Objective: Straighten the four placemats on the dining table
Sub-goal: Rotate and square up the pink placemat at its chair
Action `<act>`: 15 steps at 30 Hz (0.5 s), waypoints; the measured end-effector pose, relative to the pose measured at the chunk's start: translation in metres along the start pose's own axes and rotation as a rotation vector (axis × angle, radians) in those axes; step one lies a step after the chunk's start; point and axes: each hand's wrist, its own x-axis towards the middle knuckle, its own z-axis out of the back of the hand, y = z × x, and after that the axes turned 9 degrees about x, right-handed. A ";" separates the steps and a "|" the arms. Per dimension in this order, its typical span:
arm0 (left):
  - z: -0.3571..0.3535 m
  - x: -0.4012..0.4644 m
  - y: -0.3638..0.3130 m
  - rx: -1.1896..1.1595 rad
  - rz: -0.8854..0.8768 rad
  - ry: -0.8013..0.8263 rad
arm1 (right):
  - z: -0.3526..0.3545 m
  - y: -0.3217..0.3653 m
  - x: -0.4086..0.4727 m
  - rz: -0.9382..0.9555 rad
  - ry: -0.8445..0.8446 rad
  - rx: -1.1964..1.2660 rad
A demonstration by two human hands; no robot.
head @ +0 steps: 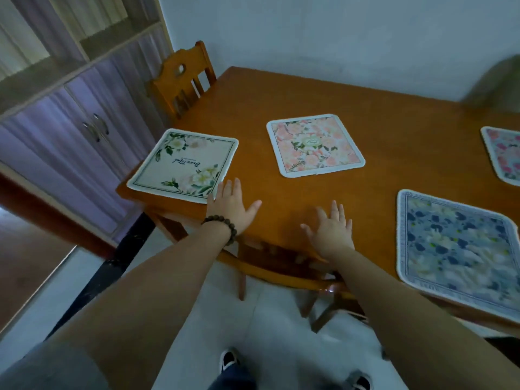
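Note:
Four floral placemats lie on the wooden dining table (380,130). A cream placemat with script lettering (183,164) sits at the near left corner, slightly overhanging the edge. A pink placemat (315,144) lies in the middle, turned a little. A blue-grey placemat (458,249) rests at the near right. A pink and red placemat (503,153) is cut off at the right edge. My left hand (232,205), with a bead bracelet on its wrist, is open with its fingertips at the cream placemat's near right corner. My right hand (332,229) hovers open over bare wood, holding nothing.
A wooden chair (183,80) stands at the table's far left. Another chair (281,266) is tucked under the near edge in front of me. A purple cabinet (78,142) lines the left wall. The white wall runs behind the table.

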 end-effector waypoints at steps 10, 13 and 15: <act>-0.007 0.035 0.011 -0.012 -0.185 0.057 | -0.003 0.008 -0.014 -0.208 -0.092 0.041; -0.010 0.042 0.007 -0.026 -0.205 0.086 | -0.003 0.007 -0.008 -0.226 -0.096 0.043; -0.012 0.049 0.005 -0.029 -0.211 0.105 | -0.003 0.006 -0.001 -0.235 -0.097 0.046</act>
